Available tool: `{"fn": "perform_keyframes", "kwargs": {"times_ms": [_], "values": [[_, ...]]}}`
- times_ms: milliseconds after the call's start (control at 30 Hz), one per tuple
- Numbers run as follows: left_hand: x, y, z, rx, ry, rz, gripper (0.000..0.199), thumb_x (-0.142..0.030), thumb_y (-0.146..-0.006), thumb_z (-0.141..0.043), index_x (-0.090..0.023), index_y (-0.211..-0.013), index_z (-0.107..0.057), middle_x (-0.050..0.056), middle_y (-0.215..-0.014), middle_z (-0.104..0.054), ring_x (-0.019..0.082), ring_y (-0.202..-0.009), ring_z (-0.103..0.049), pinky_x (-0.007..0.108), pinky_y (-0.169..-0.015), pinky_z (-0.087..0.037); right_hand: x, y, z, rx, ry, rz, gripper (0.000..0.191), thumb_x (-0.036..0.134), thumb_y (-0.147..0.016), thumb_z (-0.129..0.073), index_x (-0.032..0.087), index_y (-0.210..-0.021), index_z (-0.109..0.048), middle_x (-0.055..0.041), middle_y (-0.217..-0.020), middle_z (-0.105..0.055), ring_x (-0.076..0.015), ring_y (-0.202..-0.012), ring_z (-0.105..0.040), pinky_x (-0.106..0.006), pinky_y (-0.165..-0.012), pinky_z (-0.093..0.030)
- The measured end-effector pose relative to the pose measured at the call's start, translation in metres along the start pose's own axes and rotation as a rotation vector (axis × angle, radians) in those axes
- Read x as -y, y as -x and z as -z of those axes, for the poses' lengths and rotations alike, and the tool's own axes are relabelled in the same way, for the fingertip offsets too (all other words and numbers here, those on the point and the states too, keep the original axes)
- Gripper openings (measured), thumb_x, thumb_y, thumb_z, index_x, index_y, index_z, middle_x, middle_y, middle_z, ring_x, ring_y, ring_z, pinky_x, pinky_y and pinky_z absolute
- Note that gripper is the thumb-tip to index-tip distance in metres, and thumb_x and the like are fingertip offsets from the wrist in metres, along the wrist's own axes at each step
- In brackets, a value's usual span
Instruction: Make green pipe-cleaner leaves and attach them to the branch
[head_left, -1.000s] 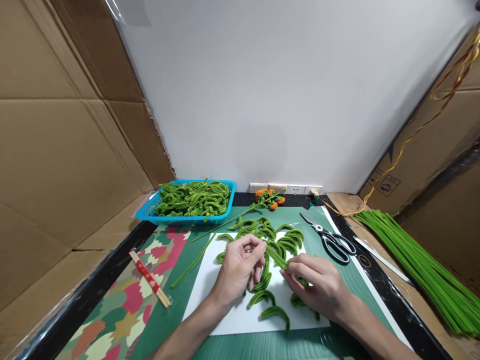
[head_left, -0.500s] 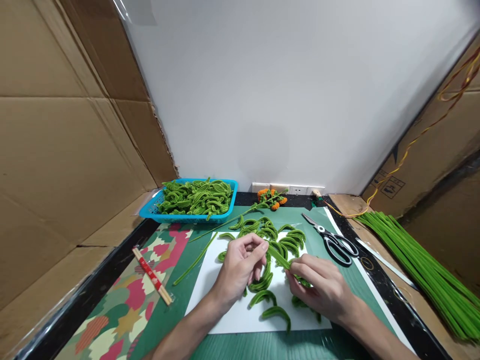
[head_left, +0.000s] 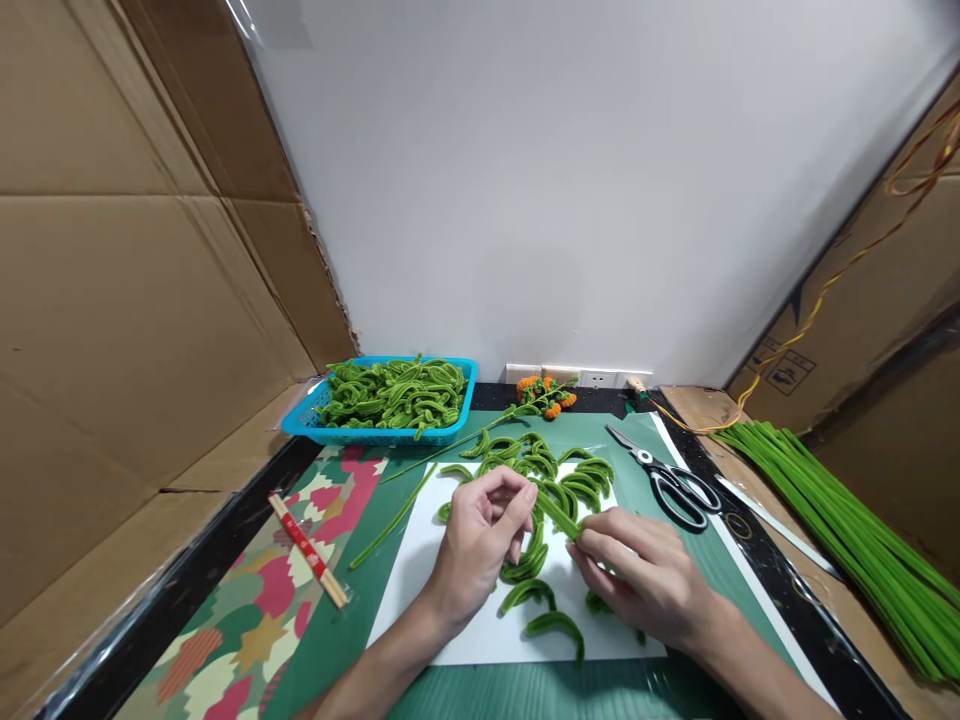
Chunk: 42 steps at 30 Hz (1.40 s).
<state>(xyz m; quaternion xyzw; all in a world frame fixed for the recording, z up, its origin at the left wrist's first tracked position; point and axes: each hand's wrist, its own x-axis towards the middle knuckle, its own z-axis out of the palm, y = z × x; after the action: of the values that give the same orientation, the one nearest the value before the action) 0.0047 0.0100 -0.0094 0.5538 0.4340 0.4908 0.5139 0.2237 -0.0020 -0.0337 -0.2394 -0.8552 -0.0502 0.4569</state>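
A short folded length of green pipe cleaner (head_left: 556, 514) is stretched slantwise between my hands above a white sheet of paper (head_left: 409, 605). My left hand (head_left: 480, 535) pinches its upper left end between thumb and fingertips. At the lower right end, my right hand (head_left: 649, 570) grips it the same way, its fingers hiding that tip. Curved green pipe cleaner pieces (head_left: 555, 625) lie scattered on the paper beneath and beyond both hands. Some of them are partly covered by my hands.
A blue basket (head_left: 300, 425) heaped with green pieces stands back left. An orange flower stem (head_left: 546, 395) lies by the wall. Scissors (head_left: 671, 485) rest at right, beside a bundle of green pipe cleaners (head_left: 847, 550). Wrapped chopsticks (head_left: 307, 550) lie left; cardboard walls (head_left: 150, 300) flank the table.
Both hands keep their pinch on the green piece and have hardly moved. The right fingers shift slightly along its end. The whole view has slid a little.
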Motion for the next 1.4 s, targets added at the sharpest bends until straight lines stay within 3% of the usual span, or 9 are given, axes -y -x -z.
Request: {"fn": "perform_keyframes", "kwargs": {"times_ms": [633, 933, 1133, 1233, 1400], "values": [[0.001, -0.002, 0.002, 0.023, 0.012, 0.038, 0.037, -0.051, -0.095, -0.074, -0.016, -0.086, -0.065, -0.003, -0.065, -0.062, 0.005, -0.041, -0.051, 0.014, -0.036, -0.032, 0.0, 0.001, 0.002, 0.003, 0.019, 0.014, 0.02, -0.001, -0.094, -0.061, 0.015, -0.103, -0.066, -0.0091, -0.09, -0.076, -0.0176, -0.073, -0.069, -0.029, -0.063, -0.052], [-0.002, 0.002, -0.002, -0.011, -0.03, 0.027, 0.034, -0.05, -0.095, -0.073, -0.016, -0.091, -0.067, -0.002, -0.068, -0.063, 0.005, -0.042, -0.052, 0.014, -0.036, -0.031, 0.005, 0.0, 0.001, -0.018, -0.011, -0.023, 0.025, -0.004, -0.091, -0.059, 0.017, -0.104, -0.064, -0.0064, -0.085, -0.073, -0.0155, -0.067, -0.064, -0.028, -0.061, -0.052], [0.0, -0.001, -0.001, 0.067, 0.033, 0.058, 0.038, -0.053, -0.094, -0.073, -0.016, -0.094, -0.064, -0.002, -0.069, -0.064, 0.006, -0.041, -0.053, 0.013, -0.035, -0.032, 0.002, -0.001, 0.003, 0.022, 0.006, -0.018, 0.022, -0.001, -0.093, -0.057, 0.019, -0.1, -0.065, -0.0068, -0.086, -0.074, -0.0159, -0.069, -0.068, -0.027, -0.062, -0.055], [0.001, -0.001, -0.001, 0.071, 0.05, 0.067, 0.038, -0.052, -0.094, -0.074, -0.017, -0.102, -0.063, -0.002, -0.074, -0.065, 0.006, -0.041, -0.053, 0.013, -0.034, -0.033, 0.001, -0.003, 0.005, -0.01, -0.023, -0.053, 0.022, -0.001, -0.094, -0.06, 0.017, -0.105, -0.066, -0.009, -0.092, -0.076, -0.0182, -0.077, -0.073, -0.027, -0.068, -0.06], [-0.004, 0.006, -0.006, 0.12, 0.048, 0.069, 0.044, -0.047, -0.094, -0.075, -0.021, -0.127, -0.061, 0.005, -0.101, -0.07, 0.007, -0.048, -0.059, 0.016, -0.036, -0.038, 0.003, -0.009, 0.008, -0.132, -0.122, -0.123, 0.027, -0.001, -0.096, -0.064, 0.018, -0.115, -0.066, -0.0066, -0.09, -0.078, -0.0185, -0.081, -0.078, -0.027, -0.076, -0.065]]}}
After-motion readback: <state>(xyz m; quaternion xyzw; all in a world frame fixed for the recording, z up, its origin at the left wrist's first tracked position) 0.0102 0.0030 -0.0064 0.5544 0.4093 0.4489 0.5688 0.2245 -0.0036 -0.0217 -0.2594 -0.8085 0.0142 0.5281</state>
